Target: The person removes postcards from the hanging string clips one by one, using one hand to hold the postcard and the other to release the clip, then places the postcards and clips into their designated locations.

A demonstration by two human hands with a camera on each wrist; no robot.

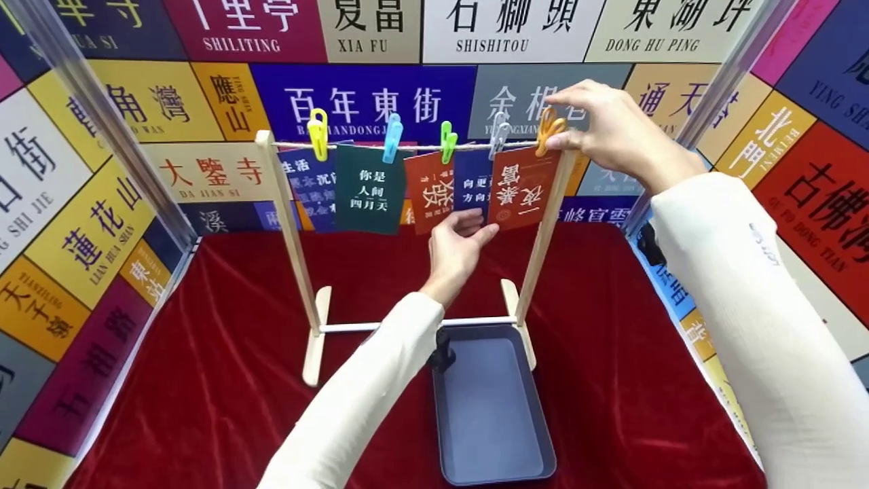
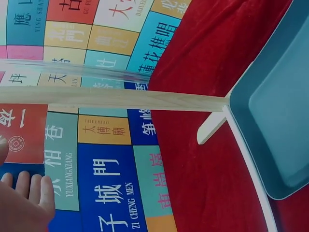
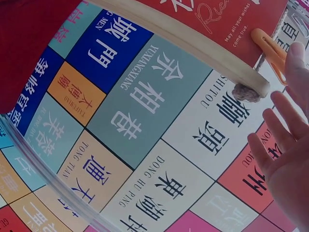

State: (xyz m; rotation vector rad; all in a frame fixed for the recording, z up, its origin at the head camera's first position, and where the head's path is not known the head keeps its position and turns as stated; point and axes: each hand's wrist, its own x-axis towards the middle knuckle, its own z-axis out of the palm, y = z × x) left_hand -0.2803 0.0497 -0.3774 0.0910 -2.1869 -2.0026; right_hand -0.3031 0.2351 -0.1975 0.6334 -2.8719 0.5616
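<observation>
My right hand (image 1: 619, 129) pinches an orange clothespin (image 1: 547, 134) on the string, close to the right post. Below it hangs a red card (image 1: 524, 187) with white characters, its top edge at the clothespin. In the right wrist view the clothespin (image 3: 265, 47) overlaps the card's edge beside the thumb. My left hand (image 1: 455, 252) reaches up from below and holds the red card by its lower left corner, thumb in front. Partly behind this card hangs a dark blue card (image 1: 471, 180), under a clear clothespin (image 1: 500, 130).
Along the string hang another red card (image 1: 426, 193), a dark green card (image 1: 370, 204) and a blue card (image 1: 307, 193), with green, blue and yellow clothespins. The wooden stand (image 1: 293, 238) rests on red cloth (image 1: 224, 353). A grey tray (image 1: 492, 407) lies in front.
</observation>
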